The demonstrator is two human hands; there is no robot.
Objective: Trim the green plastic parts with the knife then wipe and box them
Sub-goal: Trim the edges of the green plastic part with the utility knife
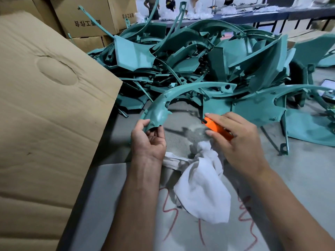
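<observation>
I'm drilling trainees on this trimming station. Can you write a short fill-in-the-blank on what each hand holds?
1. The left hand grips one end of a curved green ____.
2. The right hand holds an ____ knife.
3. A white ____ hangs under the right hand.

Missing words: part; orange; cloth

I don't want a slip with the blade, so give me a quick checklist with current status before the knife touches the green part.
1. Curved green part gripped at its near end by the left hand: ok.
2. Orange knife held in the right hand: ok.
3. Blade extended: cannot tell.
4. Knife tip apart from left fingers: ok.
5. White cloth within reach for wiping, under the hands: ok.
6. Cardboard box open and ready: cannot tell, only its flap shows.
</observation>
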